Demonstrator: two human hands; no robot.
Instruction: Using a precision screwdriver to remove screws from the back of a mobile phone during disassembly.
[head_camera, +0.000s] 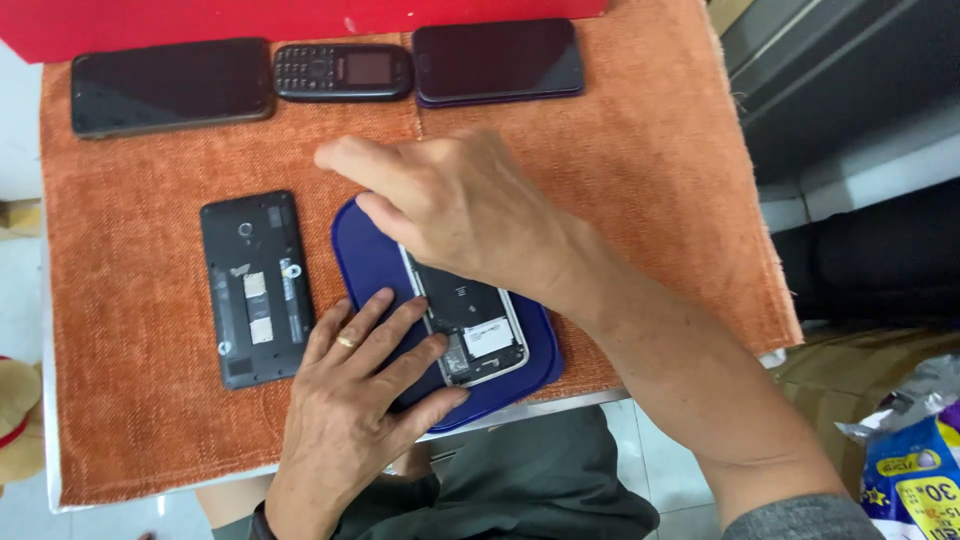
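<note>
Opened phone (478, 335) lies with its back off on a blue tray (372, 262) near the middle of the frame, on an orange cloth (640, 180). Our left hand (355, 395) presses flat on it, fingers spread wide. Our right hand (465, 210) rests over its top, fingers loose, holding nothing. Left of the tray lies 1 more open black phone (256, 288). Along the top edge sit 3 phones (343, 72).

Three dark phone screens (170, 85) along top, blue-yellow bag (915, 480) lower right
</note>
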